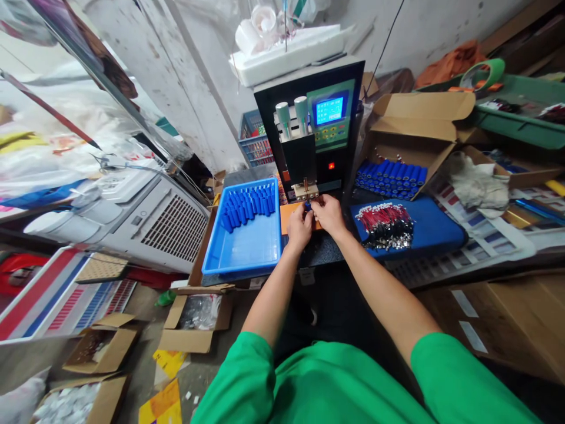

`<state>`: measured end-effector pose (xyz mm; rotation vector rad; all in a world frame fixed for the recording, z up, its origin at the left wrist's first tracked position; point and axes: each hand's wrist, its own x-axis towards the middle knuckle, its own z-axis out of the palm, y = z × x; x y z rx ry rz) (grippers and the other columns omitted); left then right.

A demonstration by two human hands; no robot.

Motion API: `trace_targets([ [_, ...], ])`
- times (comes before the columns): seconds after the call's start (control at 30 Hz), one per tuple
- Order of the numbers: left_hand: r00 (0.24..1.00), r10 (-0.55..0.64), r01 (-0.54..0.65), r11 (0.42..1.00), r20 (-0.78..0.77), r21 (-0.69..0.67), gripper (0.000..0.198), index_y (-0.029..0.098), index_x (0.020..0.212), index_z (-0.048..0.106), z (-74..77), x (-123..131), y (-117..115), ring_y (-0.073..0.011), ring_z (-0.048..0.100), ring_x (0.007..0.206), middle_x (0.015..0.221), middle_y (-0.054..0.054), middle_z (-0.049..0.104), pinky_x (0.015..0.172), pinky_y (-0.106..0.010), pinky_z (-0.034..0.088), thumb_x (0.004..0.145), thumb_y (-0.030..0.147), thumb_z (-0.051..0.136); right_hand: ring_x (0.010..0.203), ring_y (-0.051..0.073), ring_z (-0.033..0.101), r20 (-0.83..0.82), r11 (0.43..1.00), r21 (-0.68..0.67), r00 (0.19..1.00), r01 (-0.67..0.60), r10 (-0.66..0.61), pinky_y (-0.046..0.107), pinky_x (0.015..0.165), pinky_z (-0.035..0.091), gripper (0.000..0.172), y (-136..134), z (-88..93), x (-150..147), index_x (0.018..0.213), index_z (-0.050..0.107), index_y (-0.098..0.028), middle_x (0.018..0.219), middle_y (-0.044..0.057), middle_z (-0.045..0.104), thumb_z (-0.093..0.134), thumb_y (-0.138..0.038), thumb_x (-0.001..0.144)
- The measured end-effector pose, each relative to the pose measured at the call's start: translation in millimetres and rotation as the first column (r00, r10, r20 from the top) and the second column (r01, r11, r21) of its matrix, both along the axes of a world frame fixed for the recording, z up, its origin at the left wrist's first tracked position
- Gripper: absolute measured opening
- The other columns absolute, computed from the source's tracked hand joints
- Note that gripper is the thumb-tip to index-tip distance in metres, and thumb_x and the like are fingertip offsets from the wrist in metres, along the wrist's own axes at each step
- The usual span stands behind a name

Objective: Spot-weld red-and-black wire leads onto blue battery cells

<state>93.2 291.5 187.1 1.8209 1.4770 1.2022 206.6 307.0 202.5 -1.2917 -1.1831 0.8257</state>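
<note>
My left hand [300, 226] is closed on a blue battery cell [308, 206], holding it under the electrodes of a black spot welder [300, 159]. Close on the other side of the cell, my right hand [329, 214] has its fingers pinched together; what is between them is too small and covered to make out. Both hands are over an orange block [289, 215] at the foot of the welder. The welder has a lit blue screen [329, 111] and two grey-topped cylinders.
A blue tray [242, 268] with rows of blue cells stands left. To the right, red and black wire leads [385, 227] with white connectors lie on a blue surface [435, 232], before an open carton [419, 118] of blue cells. A grey air cooler [163, 218] stands further left.
</note>
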Motion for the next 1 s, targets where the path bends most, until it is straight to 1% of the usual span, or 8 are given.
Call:
trace_targets([
  [0.13, 1.0, -0.004, 0.004, 1.0, 0.014, 0.006, 0.024, 0.019, 0.116, 0.066, -3.1, -0.2, 1.2, -0.0216, 0.067, 0.091, 0.097, -0.007, 0.071, 0.085, -0.033, 0.053, 0.095, 0.028, 0.057, 0.071, 0.022, 0.064, 0.005, 1.0, -0.004, 1.0, -0.001, 0.001, 0.03, 0.063, 0.051, 0.018, -0.7, -1.0, 0.0, 0.076, 0.06, -0.019, 0.073, 0.007, 0.068, 0.059, -0.037, 0.078],
  [0.27, 1.0, 0.006, -0.006, 1.0, 0.016, 0.0, 0.024, 0.02, 0.115, 0.067, -5.1, -0.9, 2.0, -0.0226, 0.067, 0.093, 0.099, -0.007, 0.072, 0.086, -0.034, 0.053, 0.095, 0.029, 0.058, 0.071, 0.022, 0.065, 0.002, 1.0, -0.016, 1.0, 0.0, 0.0, 0.029, 0.062, 0.051, 0.019, -1.1, -2.6, 0.6, 0.079, 0.062, -0.018, 0.073, 0.008, 0.068, 0.061, -0.038, 0.078],
  [0.4, 1.0, 0.005, -0.005, 1.0, 0.007, -0.007, 0.026, 0.02, 0.118, 0.066, -6.0, -1.9, 1.9, -0.023, 0.066, 0.096, 0.101, -0.008, 0.071, 0.086, -0.034, 0.053, 0.095, 0.029, 0.058, 0.061, 0.018, 0.061, -0.023, 0.999, -0.04, 1.0, -0.015, 0.014, 0.027, 0.056, 0.048, 0.021, -1.8, -3.1, 0.2, 0.081, 0.062, -0.018, 0.072, 0.006, 0.068, 0.061, -0.038, 0.078],
  [0.57, 1.0, -0.004, 0.004, 1.0, 0.018, -0.009, 0.024, 0.019, 0.116, 0.067, -4.2, -1.9, 1.9, -0.0217, 0.066, 0.092, 0.099, -0.008, 0.071, 0.085, -0.033, 0.053, 0.095, 0.03, 0.057, 0.056, 0.015, 0.057, -0.061, 0.998, -0.04, 0.997, -0.039, 0.036, 0.025, 0.053, 0.046, 0.024, -3.6, 0.1, -0.1, 0.079, 0.059, -0.019, 0.067, 0.003, 0.064, 0.06, -0.042, 0.079],
  [0.7, 1.0, -0.019, 0.019, 1.0, 0.011, -0.001, 0.022, 0.018, 0.11, 0.068, -0.2, -0.6, 2.5, -0.0206, 0.066, 0.086, 0.092, -0.007, 0.07, 0.082, -0.032, 0.053, 0.096, 0.031, 0.056, 0.056, 0.015, 0.057, -0.1, 0.993, -0.057, 0.99, -0.105, 0.098, 0.025, 0.051, 0.046, 0.023, -7.7, 1.8, 4.3, 0.081, 0.06, -0.019, 0.068, 0.001, 0.063, 0.062, -0.041, 0.077],
  [0.77, 1.0, -0.017, 0.017, 1.0, -0.001, -0.004, 0.021, 0.018, 0.106, 0.069, 1.5, -0.1, 2.3, -0.0201, 0.065, 0.084, 0.088, -0.006, 0.069, 0.081, -0.032, 0.052, 0.095, 0.031, 0.057, 0.061, 0.017, 0.06, -0.076, 0.993, -0.044, 0.991, -0.11, 0.106, 0.026, 0.054, 0.048, 0.021, -11.4, 2.1, 8.0, 0.083, 0.061, -0.019, 0.072, 0.003, 0.066, 0.062, -0.039, 0.075],
  [0.87, 1.0, 0.003, -0.003, 1.0, 0.004, -0.014, 0.021, 0.018, 0.105, 0.07, 1.7, 0.3, 2.0, -0.0191, 0.064, 0.081, 0.085, -0.006, 0.068, 0.08, -0.031, 0.051, 0.093, 0.033, 0.06, 0.069, 0.019, 0.063, 0.004, 0.997, 0.01, 0.997, -0.079, 0.079, 0.029, 0.064, 0.051, 0.02, -18.3, 3.5, 13.5, 0.081, 0.063, -0.018, 0.075, 0.006, 0.068, 0.062, -0.037, 0.076],
  [1.0, 1.0, 0.016, -0.016, 1.0, 0.02, -0.007, 0.025, 0.019, 0.109, 0.071, -1.6, 0.4, 2.6, -0.0177, 0.063, 0.081, 0.086, -0.005, 0.068, 0.078, -0.029, 0.051, 0.09, 0.034, 0.065, 0.071, 0.02, 0.064, 0.101, 0.999, 0.022, 0.994, -0.04, 0.037, 0.031, 0.071, 0.052, 0.027, -27.8, 9.0, 16.2, 0.086, 0.067, -0.015, 0.075, 0.007, 0.068, 0.065, -0.04, 0.077],
])
